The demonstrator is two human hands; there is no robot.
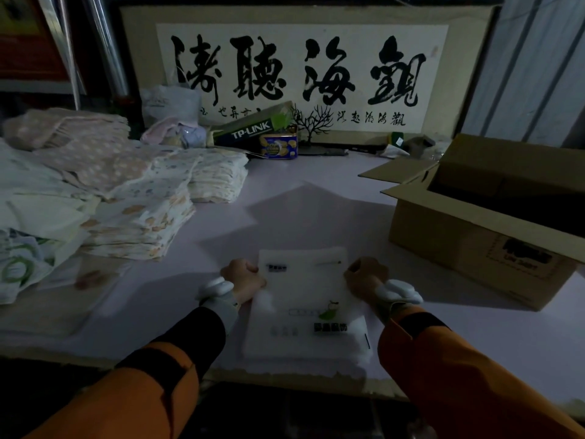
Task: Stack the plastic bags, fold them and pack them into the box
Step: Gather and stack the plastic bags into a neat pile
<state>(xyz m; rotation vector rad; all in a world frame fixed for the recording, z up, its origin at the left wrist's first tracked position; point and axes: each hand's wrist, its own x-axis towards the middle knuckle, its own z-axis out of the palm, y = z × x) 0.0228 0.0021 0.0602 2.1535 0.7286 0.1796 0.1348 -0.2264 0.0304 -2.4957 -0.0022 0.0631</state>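
Note:
A stack of white plastic bags [305, 299] with dark printed labels lies flat near the table's front edge. My left hand [243, 278] grips the stack's left side and my right hand [364, 277] grips its right side, both fists closed on the edges. An open brown cardboard box [468, 236] stands on the table to the right of the stack, flaps spread, its inside dark. Further plastic bags [72, 289] lie flat at the left, dim and hard to make out.
Piles of folded patterned cloth [139, 213] fill the left of the pale table [300, 198]. At the back stand a TP-LINK carton [250, 129], a blue tin [280, 147], a small black tree ornament [311, 125] and a framed calligraphy panel [304, 71].

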